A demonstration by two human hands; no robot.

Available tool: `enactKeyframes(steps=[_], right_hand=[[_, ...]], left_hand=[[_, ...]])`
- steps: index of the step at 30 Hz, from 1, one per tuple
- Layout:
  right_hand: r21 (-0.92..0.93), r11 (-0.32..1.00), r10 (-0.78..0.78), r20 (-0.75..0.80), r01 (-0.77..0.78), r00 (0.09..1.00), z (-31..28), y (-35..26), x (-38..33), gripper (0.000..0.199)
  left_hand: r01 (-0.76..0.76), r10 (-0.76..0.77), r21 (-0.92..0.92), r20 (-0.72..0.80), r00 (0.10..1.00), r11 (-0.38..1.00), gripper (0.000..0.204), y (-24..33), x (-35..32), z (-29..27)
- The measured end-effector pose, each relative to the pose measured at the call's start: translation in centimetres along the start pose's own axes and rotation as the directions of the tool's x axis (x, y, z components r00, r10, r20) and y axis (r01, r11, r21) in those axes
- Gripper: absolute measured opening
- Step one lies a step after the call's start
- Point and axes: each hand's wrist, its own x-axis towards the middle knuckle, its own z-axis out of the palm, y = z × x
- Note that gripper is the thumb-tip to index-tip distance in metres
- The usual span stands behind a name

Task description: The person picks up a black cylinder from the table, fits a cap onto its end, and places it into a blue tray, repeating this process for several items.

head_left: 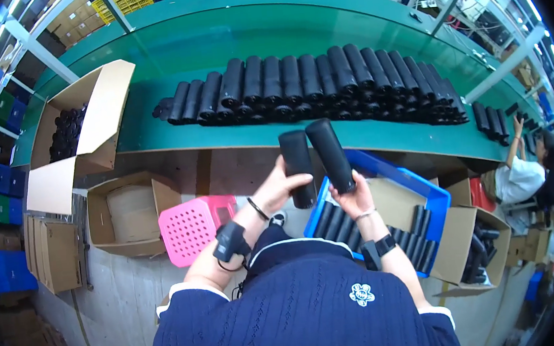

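Note:
My left hand [285, 184] is closed round the lower half of a black cylinder [295, 150], its thumb across the front. In my right hand [355, 197] is another black cylinder [329, 149], gripped near its bottom end and leaning to the left at the top. The two cylinders are held almost upright, side by side with a narrow gap, in front of the bench's near edge. Beyond them a long stack of similar black cylinders [291, 78] lies on the green bench [211, 39]. Below my right hand, a blue crate [441, 205] holds several more black cylinders in rows beside cardboard.
An open carton [103, 89] of small dark parts stands at the bench's left. Under it are another carton [100, 220] and a pink stool [186, 232]. A carton of black parts [503, 254] sits right of the crate. A co-worker [521, 176] works at the far right.

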Motion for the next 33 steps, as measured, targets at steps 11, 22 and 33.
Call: enactKeyframes(steps=[11, 22, 33], right_hand=[[-0.768, -0.638, -0.72, 0.623, 0.063, 0.307, 18.1, -5.0, 17.2, 0.043], [-0.658, -0.635, -0.772, 0.559, -0.406, 0.302, 17.2, -5.5, 18.4, 0.04], [-0.926, -0.372, -0.813, 0.288, -0.07, 0.505, -2.0, -2.4, 4.4, 0.006]], left_hand=[[-0.05, 0.113, 0.428, -0.122, 0.986, 0.902, 0.064, 13.6, 23.1, -5.8], [-0.079, 0.326, 0.922, -0.053, 0.944, 0.379, 0.063, 10.0, 30.8, -4.3], [-0.279, 0.358, 0.842, 0.111, 0.927, 0.461, 0.057, 10.1, 28.1, -4.6]])
